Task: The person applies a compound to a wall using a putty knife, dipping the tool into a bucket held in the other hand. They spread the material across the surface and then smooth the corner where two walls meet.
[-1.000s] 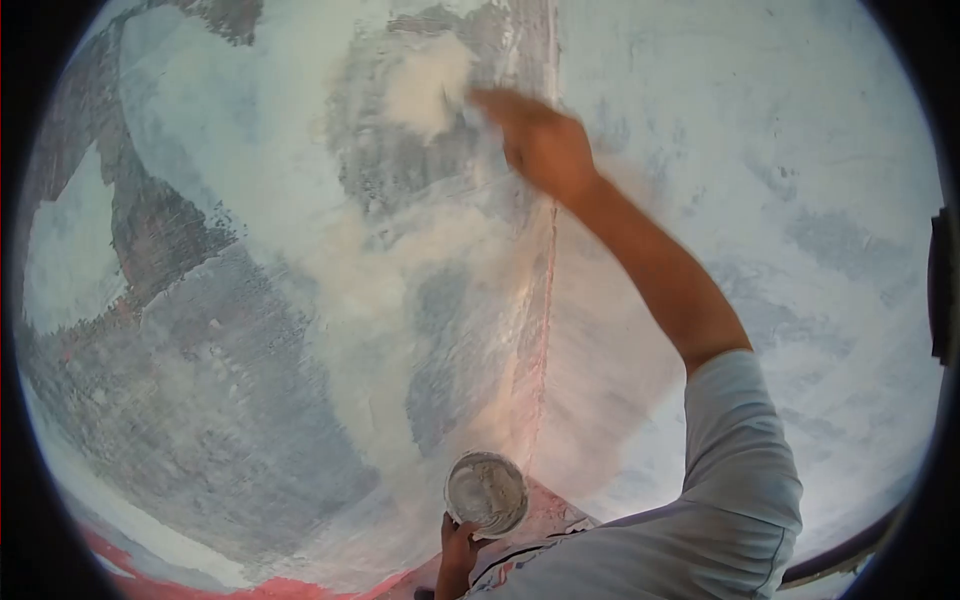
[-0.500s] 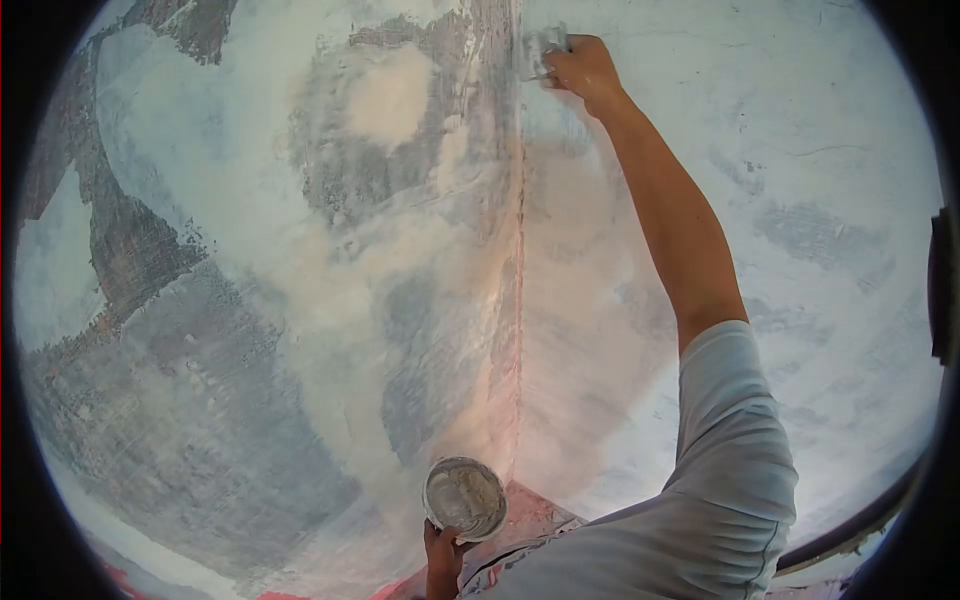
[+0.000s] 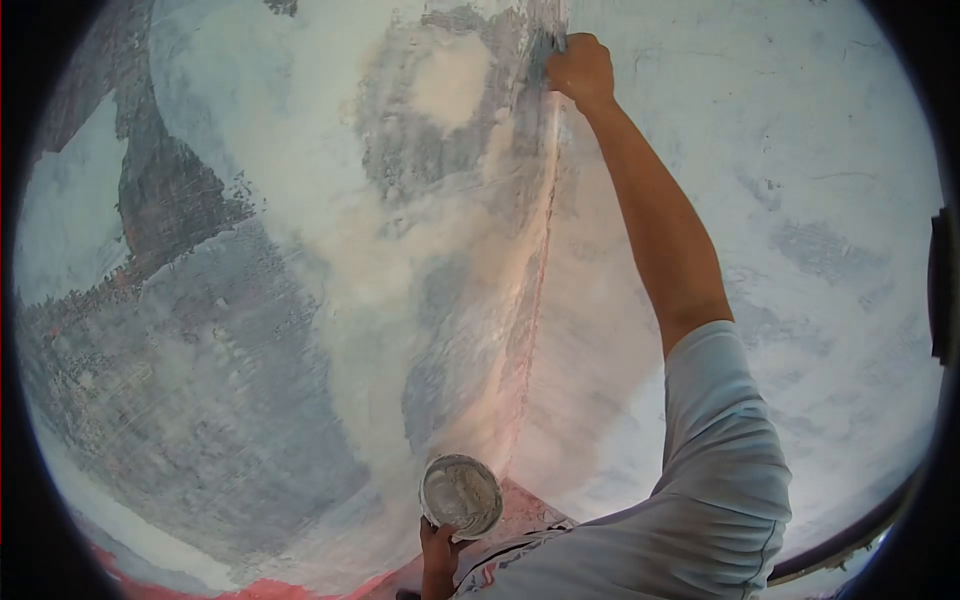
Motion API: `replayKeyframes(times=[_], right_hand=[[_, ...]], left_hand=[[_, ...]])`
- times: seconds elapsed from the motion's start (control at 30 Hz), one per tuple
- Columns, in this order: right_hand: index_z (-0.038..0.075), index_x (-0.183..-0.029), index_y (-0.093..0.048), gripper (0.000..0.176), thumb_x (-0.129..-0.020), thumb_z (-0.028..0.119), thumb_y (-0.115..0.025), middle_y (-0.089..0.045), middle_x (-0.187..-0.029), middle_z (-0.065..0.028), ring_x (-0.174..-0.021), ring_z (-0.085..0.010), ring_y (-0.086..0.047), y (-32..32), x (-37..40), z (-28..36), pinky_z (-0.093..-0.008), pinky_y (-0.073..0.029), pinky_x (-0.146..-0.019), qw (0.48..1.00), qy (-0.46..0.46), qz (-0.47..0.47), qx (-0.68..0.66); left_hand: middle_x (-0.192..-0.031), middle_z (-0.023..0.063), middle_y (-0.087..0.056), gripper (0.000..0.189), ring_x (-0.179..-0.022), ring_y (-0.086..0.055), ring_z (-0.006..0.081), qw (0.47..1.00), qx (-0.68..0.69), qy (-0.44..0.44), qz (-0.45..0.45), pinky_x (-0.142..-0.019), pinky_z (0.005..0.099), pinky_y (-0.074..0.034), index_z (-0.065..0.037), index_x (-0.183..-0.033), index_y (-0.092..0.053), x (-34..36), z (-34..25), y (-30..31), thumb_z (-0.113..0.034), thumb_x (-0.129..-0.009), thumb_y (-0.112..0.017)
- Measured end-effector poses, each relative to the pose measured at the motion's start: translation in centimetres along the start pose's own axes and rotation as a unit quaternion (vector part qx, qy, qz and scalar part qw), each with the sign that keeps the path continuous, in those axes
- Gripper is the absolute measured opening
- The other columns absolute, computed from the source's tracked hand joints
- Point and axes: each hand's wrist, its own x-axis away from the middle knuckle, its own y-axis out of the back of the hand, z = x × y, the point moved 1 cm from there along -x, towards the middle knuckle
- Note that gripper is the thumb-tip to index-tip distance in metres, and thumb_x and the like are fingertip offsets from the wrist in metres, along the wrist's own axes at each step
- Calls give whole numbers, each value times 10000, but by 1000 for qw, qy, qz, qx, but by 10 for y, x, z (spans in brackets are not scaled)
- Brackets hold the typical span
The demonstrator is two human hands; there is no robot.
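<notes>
At the bottom centre, my left hand grips a round container by its near rim; greyish-white paste coats its inside. My right hand is raised high at the top centre, its fingers closed round a scraper-like tool that is mostly hidden by the hand. The tool lies against the wall at the vertical corner seam. Pale and grey patches cover the left wall, while the right wall is mostly whitish.
Rough dark patches mark the upper left wall. A reddish surface shows below the corner. A dark object stands at the right edge, and a dark curved edge runs along the lower right.
The view has shifted, so the corner seam sits further right at the top. My right hand has moved the tool from the right wall onto the seam. My left hand still holds the container.
</notes>
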Motion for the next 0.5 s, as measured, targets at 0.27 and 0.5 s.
replayKeyframes(times=[0.27,0.5], right_hand=[[-36,-901,-710,215,-815,153,-654,-693,-810,-276,-789,-465,-688,57,97,186,-506,-569,-778,968,250,-7,1],[-114,-891,-662,252,-885,137,-644,-664,-744,-136,-582,-210,-649,69,26,25,-360,-567,-549,971,11,32,-237]], left_hand=[[-1344,183,-543,635,-1129,-656,413,999,-2,33,19,-812,631,-642,-62,-1411,-391,-4,-4,-17,26,-806,-564],[-1348,181,-533,650,-1157,-642,404,999,19,35,33,-827,635,-640,-69,-1422,-393,-4,6,-3,20,-804,-576]])
